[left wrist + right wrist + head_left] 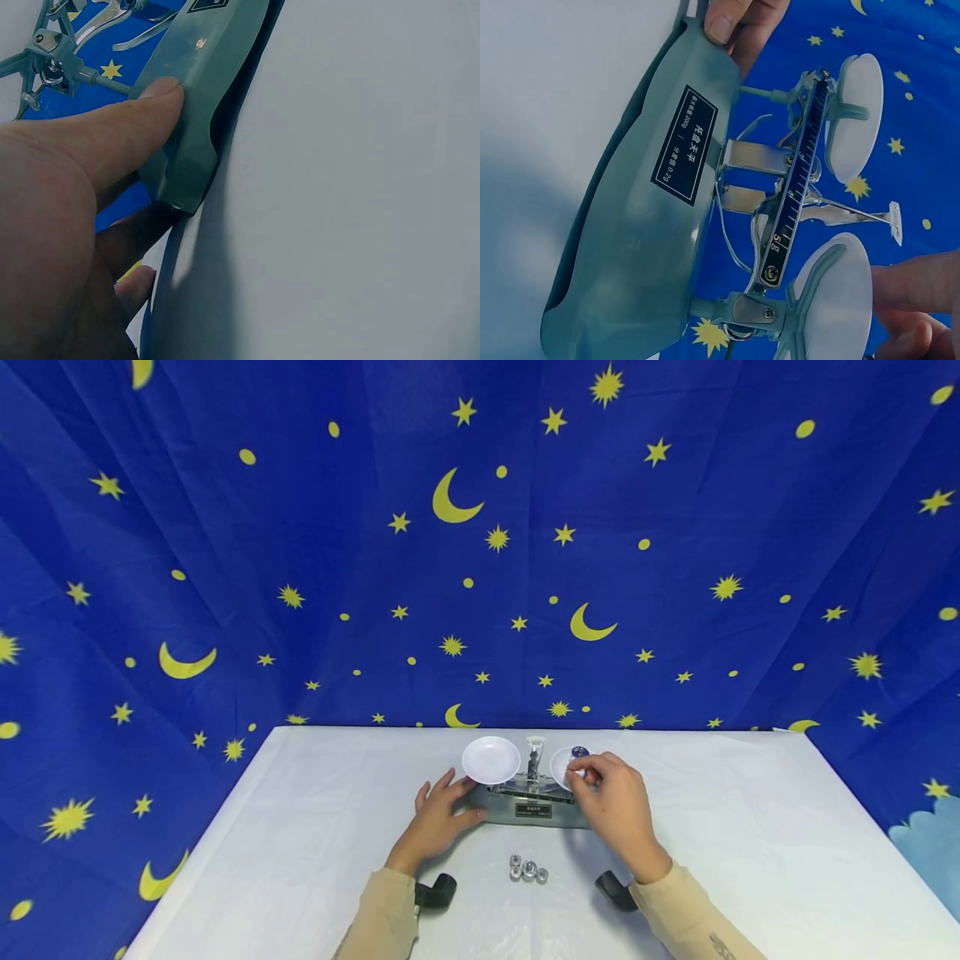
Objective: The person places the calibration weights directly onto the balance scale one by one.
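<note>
A grey-green balance scale (517, 812) stands on the table, with a white left pan (491, 761) and a white right pan (558, 770). My left hand (438, 820) grips the left end of its base, the thumb on the front face and fingers behind, as the left wrist view shows. Over the right pan is my right hand (617, 802), its thumb and forefinger brought together at the dish; I cannot tell whether something small is between them. A small dark blue round object (580, 752) shows in that pan beside the fingertips. The right wrist view has the pan hiding part of these fingers (919, 289).
Several small metal weights (529, 869) stand close together on the white table (337, 777), in front of the scale and between the forearms. Behind the table's far edge hangs a blue cloth (375, 635) with yellow moons and stars. Black wrist devices (438, 891) sit near both cuffs.
</note>
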### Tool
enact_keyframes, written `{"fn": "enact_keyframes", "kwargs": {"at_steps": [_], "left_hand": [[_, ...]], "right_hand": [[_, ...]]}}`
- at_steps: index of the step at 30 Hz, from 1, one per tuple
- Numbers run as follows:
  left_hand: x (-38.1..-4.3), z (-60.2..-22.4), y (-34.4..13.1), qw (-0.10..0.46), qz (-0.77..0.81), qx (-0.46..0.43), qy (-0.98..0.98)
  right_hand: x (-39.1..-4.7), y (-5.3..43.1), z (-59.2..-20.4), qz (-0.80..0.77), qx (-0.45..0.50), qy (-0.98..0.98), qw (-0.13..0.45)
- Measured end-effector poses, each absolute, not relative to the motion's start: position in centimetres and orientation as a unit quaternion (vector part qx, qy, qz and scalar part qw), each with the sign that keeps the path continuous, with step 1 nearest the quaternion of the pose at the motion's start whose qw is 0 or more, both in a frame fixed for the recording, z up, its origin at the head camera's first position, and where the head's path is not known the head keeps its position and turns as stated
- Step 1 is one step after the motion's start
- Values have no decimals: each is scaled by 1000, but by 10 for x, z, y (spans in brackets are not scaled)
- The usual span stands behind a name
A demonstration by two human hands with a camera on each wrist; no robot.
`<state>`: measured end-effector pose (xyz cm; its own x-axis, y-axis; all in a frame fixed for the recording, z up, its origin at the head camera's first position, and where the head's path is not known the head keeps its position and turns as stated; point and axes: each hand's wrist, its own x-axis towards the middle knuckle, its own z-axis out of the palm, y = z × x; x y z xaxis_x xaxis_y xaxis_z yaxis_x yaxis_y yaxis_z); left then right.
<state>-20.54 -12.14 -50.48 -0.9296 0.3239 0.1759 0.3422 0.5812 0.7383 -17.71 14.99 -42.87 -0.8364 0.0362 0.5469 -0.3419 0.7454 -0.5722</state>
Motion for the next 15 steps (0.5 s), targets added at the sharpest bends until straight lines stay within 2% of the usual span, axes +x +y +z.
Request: {"fn": "enact_keyframes", "kwargs": {"at_steps": [15], "left_hand": [[-206,-506,-121,16,-419,-191,-887]], "right_hand": [[-178,147,-427,326,58,-909,252]]}}
